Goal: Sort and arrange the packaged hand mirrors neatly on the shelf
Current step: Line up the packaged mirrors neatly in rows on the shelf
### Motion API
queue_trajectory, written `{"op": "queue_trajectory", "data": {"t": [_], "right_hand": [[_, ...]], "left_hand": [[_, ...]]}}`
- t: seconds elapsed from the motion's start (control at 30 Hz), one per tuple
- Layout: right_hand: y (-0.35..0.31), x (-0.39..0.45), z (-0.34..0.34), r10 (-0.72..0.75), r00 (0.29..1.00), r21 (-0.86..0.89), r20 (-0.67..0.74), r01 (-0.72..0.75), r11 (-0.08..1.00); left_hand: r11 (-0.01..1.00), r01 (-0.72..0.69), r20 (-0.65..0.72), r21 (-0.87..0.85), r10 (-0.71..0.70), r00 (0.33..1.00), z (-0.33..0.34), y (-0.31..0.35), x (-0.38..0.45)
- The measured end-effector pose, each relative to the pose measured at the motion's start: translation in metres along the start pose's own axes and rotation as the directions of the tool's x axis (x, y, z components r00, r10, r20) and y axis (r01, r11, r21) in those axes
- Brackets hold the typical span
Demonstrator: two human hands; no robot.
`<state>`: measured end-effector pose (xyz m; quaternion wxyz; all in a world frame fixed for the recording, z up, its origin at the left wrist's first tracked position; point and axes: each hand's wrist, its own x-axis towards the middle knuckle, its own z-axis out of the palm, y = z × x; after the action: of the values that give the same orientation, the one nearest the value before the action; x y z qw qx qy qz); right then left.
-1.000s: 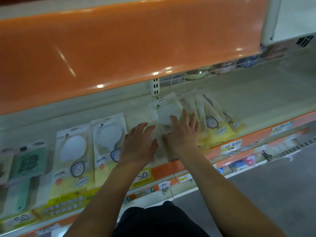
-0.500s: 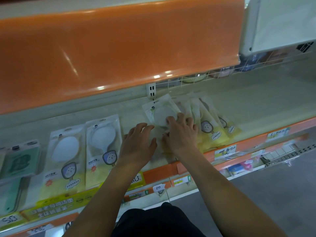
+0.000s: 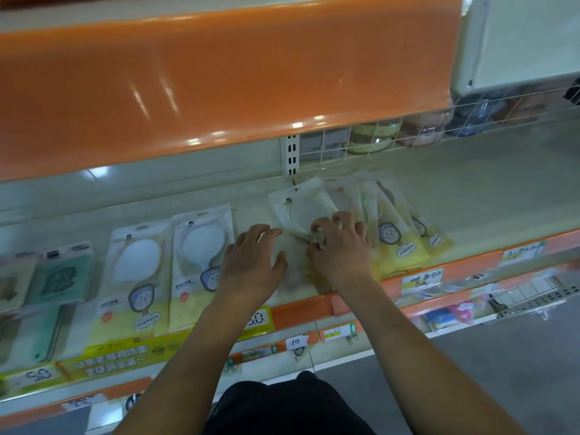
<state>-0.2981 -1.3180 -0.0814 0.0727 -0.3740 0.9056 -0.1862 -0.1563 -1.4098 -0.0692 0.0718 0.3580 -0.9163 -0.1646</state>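
Observation:
Two packaged hand mirrors [image 3: 138, 274] [image 3: 201, 265] lie flat side by side on the cream shelf [image 3: 489, 199], left of my hands. A loose, overlapping pile of the same yellow-and-white packs [image 3: 398, 233] fans out to the right. My right hand [image 3: 340, 249] curls its fingers over the lower edge of the pile's top pack [image 3: 304, 211], which lies tilted. My left hand [image 3: 251, 262] rests flat beside it, fingers spread and relaxed on the shelf and the packs there. What lies beneath both palms is hidden.
Green-printed packs [image 3: 59, 277] lie at the far left. An orange upper shelf [image 3: 219, 73] overhangs closely. A wire mesh divider [image 3: 376, 136] with jars behind stands at the back right. Price labels [image 3: 420, 282] line the orange front rail; a lower shelf shows below.
My right hand's fingers have curled from flat on the pile to a grip on the top pack's edge. My left hand stays nearly in place. The camera has shifted a little.

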Motion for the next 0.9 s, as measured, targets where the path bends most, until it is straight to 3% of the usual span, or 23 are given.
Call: {"op": "queue_trajectory", "data": {"t": [0.2,0.53,0.9], "right_hand": [[-0.026,-0.011,0.005,-0.033,0.998,0.113,-0.048,0.038,0.993],[-0.101,-0.033,0.025,-0.131,0.991,0.115,-0.029,0.134,0.984],[-0.203,-0.069,0.067,-0.073,0.994,0.087,-0.082,0.08,0.993]], "left_hand": [[0.999,0.041,-0.047,0.025,-0.04,0.998,-0.012,-0.019,-0.021],[0.992,0.122,-0.165,0.02,-0.117,0.979,-0.036,-0.078,-0.062],[0.992,0.128,-0.15,0.005,-0.126,0.981,-0.074,-0.183,-0.096]]}}
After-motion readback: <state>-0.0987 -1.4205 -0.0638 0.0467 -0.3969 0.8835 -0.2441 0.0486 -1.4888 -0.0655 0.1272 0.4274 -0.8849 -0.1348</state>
